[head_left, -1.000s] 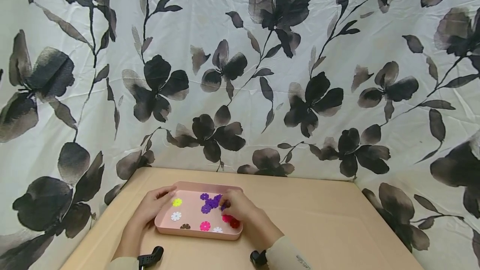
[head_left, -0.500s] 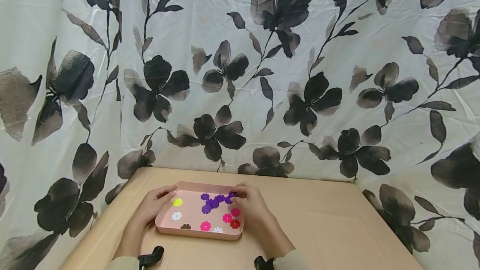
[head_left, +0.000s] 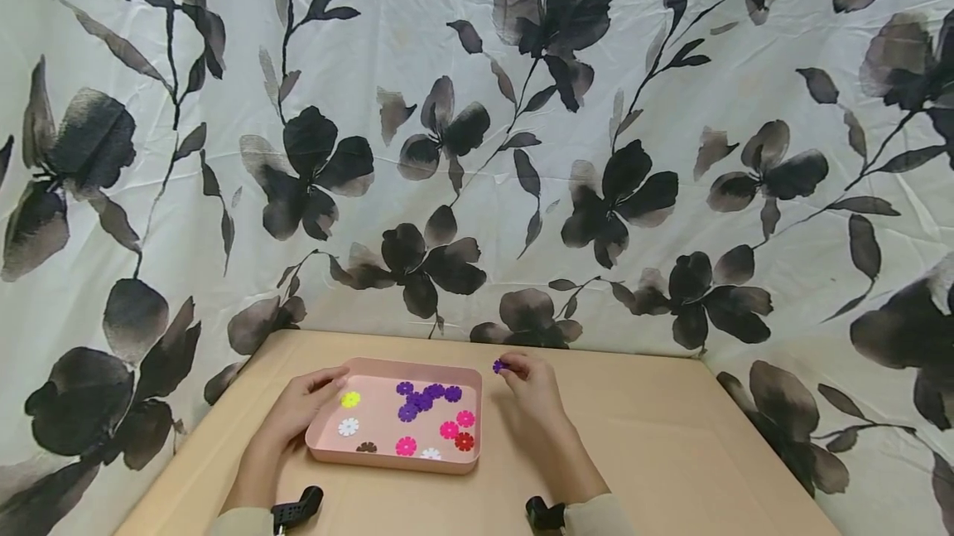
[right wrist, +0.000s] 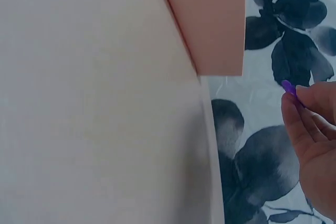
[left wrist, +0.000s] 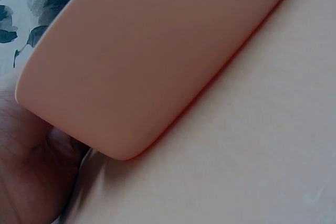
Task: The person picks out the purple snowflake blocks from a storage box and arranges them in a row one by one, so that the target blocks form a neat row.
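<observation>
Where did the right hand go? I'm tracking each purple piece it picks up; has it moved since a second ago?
Yes. The right hand moved out of the pink tray, past its far right corner, pinching a purple flower piece.

From head height we are looking forward and down at a tan table (head_left: 656,453) with a floral cloth (head_left: 477,147) behind it. Our left wrist camera is sitting very close against the outer wall of the pink tray (left wrist: 157,61). Our right wrist camera is facing along the tabletop toward the cloth, sharing the tray's corner (right wrist: 215,24) with the head view.
</observation>
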A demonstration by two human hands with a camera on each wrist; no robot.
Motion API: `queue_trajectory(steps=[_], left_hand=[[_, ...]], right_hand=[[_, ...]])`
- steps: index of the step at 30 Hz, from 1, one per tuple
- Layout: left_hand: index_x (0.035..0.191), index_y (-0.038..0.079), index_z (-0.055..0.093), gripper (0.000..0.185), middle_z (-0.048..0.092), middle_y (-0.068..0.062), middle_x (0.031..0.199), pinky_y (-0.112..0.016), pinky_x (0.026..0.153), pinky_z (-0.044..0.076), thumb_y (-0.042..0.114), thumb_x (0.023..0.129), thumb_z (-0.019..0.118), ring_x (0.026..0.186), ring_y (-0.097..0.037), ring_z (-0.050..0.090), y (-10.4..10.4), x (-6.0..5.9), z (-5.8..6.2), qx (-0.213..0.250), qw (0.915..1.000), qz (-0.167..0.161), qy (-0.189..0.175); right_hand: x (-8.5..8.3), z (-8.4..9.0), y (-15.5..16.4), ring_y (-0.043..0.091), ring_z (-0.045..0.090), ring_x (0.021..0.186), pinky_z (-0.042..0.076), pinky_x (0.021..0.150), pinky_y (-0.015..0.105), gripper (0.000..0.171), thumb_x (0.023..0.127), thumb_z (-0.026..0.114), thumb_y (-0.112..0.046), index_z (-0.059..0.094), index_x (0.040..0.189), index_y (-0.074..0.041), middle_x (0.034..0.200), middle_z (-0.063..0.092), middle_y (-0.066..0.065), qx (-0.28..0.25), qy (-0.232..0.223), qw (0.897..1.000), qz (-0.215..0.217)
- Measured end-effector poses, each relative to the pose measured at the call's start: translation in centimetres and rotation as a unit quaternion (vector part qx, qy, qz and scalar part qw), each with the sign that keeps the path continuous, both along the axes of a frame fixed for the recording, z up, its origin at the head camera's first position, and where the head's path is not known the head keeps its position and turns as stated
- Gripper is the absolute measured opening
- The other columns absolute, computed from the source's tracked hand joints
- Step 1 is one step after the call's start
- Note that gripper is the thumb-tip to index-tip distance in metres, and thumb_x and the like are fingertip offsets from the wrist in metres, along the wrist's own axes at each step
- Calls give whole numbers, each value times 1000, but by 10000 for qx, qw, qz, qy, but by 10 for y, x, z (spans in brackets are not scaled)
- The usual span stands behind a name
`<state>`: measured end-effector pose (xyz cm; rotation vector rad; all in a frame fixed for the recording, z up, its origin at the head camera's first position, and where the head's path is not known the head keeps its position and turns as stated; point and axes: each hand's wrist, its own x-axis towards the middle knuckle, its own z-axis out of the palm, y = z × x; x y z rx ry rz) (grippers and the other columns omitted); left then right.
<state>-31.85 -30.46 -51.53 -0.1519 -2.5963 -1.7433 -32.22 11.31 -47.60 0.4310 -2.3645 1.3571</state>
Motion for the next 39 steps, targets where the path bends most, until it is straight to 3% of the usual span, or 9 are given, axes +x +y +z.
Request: queue_trajectory(steps=[5, 12, 21, 29, 39], left_hand=[[150, 11, 57, 51, 50, -17, 158, -58, 122, 36, 38, 107, 59, 151, -39, 41, 0, 0, 0, 72, 10000, -4, -47], [151, 11, 55, 52, 48, -16, 160, -58, 123, 34, 38, 107, 58, 152, -39, 39, 0, -1, 1, 107, 9999, -31, -40], [152, 9, 54, 53, 48, -17, 160, -57, 122, 35, 38, 107, 58, 152, -39, 38, -1, -1, 2, 125, 9999, -50, -75], [151, 10, 55, 52, 49, -16, 159, -56, 122, 36, 38, 107, 58, 151, -38, 40, -1, -1, 1, 136, 9999, -32, -70], [151, 11, 55, 53, 48, -17, 160, -58, 123, 35, 39, 107, 59, 152, -39, 38, -2, -1, -1, 164, 9998, -14, -82]], right_hand=[[-1, -3, 6, 27, 73, 94, 63, 84, 30, 18, 92, 72, 7, 77, 109, 5, 106, 73, 16, -12, -4, 10000, -47], [2, -6, 12, 22, 68, 97, 61, 88, 30, 14, 92, 74, 3, 79, 105, -1, 109, 71, 11, -69, -754, 9970, -188], [4, -14, 15, 22, 65, 97, 59, 89, 35, 15, 93, 74, 0, 78, 107, 2, 109, 70, 14, -53, -1354, 9907, -138], [0, -26, 19, 21, 67, 91, 62, 86, 40, 14, 91, 75, 2, 78, 105, 3, 103, 73, 14, 570, -1133, 9918, 130], [-4, -34, 20, 19, 64, 87, 61, 84, 39, 17, 91, 77, -1, 78, 107, 1, 100, 76, 12, 965, -1217, 9878, 90]])
